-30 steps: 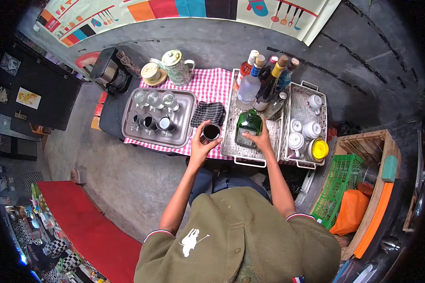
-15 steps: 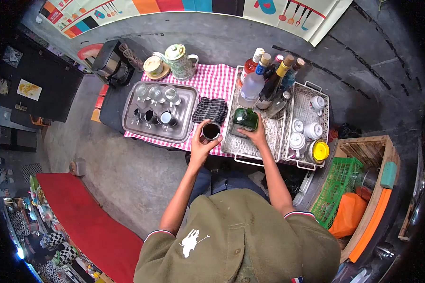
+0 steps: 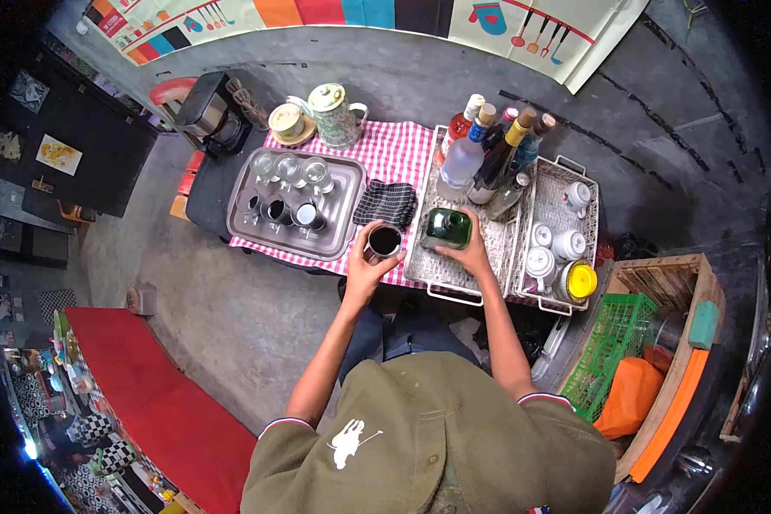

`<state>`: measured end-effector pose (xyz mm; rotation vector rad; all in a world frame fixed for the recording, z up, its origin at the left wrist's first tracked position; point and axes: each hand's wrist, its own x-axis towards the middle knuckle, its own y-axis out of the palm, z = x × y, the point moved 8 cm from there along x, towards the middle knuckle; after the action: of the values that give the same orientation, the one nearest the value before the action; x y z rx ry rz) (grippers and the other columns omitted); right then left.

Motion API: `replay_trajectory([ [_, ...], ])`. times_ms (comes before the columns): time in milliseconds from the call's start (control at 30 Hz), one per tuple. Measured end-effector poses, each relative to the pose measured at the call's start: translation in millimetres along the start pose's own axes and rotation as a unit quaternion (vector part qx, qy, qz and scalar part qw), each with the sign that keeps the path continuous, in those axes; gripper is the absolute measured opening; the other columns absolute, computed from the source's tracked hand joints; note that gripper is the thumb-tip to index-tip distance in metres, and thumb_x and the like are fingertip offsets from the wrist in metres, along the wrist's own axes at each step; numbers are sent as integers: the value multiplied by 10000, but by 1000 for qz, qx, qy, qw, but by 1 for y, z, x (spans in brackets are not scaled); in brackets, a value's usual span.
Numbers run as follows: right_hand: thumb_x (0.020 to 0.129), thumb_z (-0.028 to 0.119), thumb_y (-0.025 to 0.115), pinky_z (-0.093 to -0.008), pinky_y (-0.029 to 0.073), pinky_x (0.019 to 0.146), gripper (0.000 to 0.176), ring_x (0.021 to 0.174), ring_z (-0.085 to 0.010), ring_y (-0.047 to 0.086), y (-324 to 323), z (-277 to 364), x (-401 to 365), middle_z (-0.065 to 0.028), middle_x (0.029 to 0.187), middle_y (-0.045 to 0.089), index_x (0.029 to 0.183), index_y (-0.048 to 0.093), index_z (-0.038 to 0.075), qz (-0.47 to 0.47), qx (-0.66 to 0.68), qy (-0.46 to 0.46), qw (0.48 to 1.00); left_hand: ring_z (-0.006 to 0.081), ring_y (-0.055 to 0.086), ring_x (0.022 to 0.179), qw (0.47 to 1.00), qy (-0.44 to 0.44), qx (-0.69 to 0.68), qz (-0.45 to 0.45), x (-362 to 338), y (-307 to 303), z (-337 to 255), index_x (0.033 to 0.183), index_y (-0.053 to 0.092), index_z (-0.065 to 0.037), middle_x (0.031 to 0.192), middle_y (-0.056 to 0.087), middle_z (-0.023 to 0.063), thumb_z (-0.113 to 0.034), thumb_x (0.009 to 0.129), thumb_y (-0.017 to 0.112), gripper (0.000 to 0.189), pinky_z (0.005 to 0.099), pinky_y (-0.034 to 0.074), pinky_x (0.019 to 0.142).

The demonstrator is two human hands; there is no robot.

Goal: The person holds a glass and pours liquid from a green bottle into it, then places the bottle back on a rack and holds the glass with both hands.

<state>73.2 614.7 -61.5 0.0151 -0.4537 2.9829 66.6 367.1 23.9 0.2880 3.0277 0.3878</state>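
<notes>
My left hand (image 3: 370, 264) is wrapped round a glass of dark liquid (image 3: 385, 241), held at the front edge of the checked cloth (image 3: 394, 137). A green bottle (image 3: 446, 229) is in my right hand (image 3: 474, 248), over the left wicker tray (image 3: 437, 272). Between that tray and the metal tray (image 3: 295, 248) lies a folded dark cloth (image 3: 385, 203). Several glasses stand on the metal tray, three of them clear at the back, the front ones holding dark or pale contents.
Several bottles (image 3: 491, 163) stand at the back of the wicker tray. White lidded cups (image 3: 540, 261) and a yellow-lidded jar (image 3: 581, 280) fill the right basket. A floral pitcher (image 3: 334, 120), a coffee maker (image 3: 214, 116) and a wooden crate (image 3: 694, 278) surround the work area.
The green bottle is turned differently in my right hand, with its neck now toward me. My left hand still holds the glass in nearly the same place. The view has shifted slightly.
</notes>
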Motion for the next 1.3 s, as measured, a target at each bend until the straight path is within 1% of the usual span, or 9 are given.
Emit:
replay_trajectory([
  [133, 630, 373, 936, -470, 325, 1150, 1129, 1398, -317, 395, -14, 11, -11, -181, 1442, 455, 1496, 273, 85, -72, -14, -50, 996, 151, 577, 1144, 1000, -3, 17, 2, -2, 1, -6, 1368, 476, -17, 1250, 562, 85, 41, 765, 799, 686, 295, 502, 986],
  [233, 664, 347, 912, -460, 350, 1129, 1055, 1369, -322, 425, -33, 34, -30, -178, 1437, 460, 1479, 305, 64, -144, -51, -94, 984, 150, 576, 1145, 1000, 0, 5, 5, -4, 0, -6, 1363, 478, -16, 1254, 561, 83, 49, 764, 797, 681, 293, 500, 991],
  [267, 717, 292, 861, -441, 397, 1069, 847, 1272, -322, 500, -39, 58, -40, -175, 1355, 518, 1394, 422, 34, -189, -39, -127, 973, 147, 575, 1146, 1000, -3, -1, 6, -5, 0, -6, 1361, 479, -17, 1255, 561, 80, 57, 763, 794, 680, 291, 499, 994],
  [367, 749, 251, 817, -424, 431, 1004, 648, 1160, -314, 553, -46, 81, -62, -166, 1230, 572, 1272, 517, 14, -232, -79, -160, 956, 144, 575, 1147, 1000, 0, -2, 6, -7, -5, -7, 1360, 481, -20, 1250, 565, 75, 60, 764, 791, 676, 291, 500, 993],
  [400, 774, 193, 776, -391, 486, 880, 450, 981, -282, 617, -45, 111, -67, -142, 1054, 623, 1132, 576, 7, -264, -93, -201, 939, 142, 576, 1143, 1000, -9, -6, 8, -7, -5, -10, 1357, 483, -19, 1238, 572, 73, 54, 766, 794, 673, 290, 500, 989],
  [533, 809, 112, 731, -332, 528, 716, 298, 773, -215, 650, -5, 129, -67, -98, 871, 648, 1054, 588, 19, -158, -93, -178, 967, 141, 575, 1143, 1000, 4, 13, 10, -7, -15, -20, 1357, 484, -19, 1228, 581, 70, 45, 766, 798, 672, 291, 494, 991],
  [700, 760, 148, 802, -380, 519, 871, 559, 986, -282, 645, 67, 140, -54, -163, 1096, 628, 1228, 531, 4, 13, -93, -134, 987, 149, 565, 1166, 999, 6, 19, 31, -2, -31, -33, 1371, 464, -13, 1258, 565, 72, 37, 759, 802, 701, 295, 486, 995],
  [900, 658, 177, 852, -446, 394, 1102, 928, 1325, -373, 457, 142, 165, -30, -205, 1392, 461, 1427, 356, 15, 41, -73, -157, 984, 154, 573, 1160, 998, 9, 17, 60, 6, -66, -53, 1377, 449, 8, 1257, 550, 87, 17, 764, 799, 706, 295, 485, 995],
  [1300, 671, 110, 843, -414, 487, 967, 737, 1151, -343, 591, 244, 197, 7, -178, 1243, 580, 1308, 487, 7, -48, -74, -168, 982, 155, 552, 1183, 994, -10, -1, 111, 35, -161, -66, 1367, 451, 5, 1258, 541, 86, -15, 744, 818, 723, 306, 474, 1010],
])
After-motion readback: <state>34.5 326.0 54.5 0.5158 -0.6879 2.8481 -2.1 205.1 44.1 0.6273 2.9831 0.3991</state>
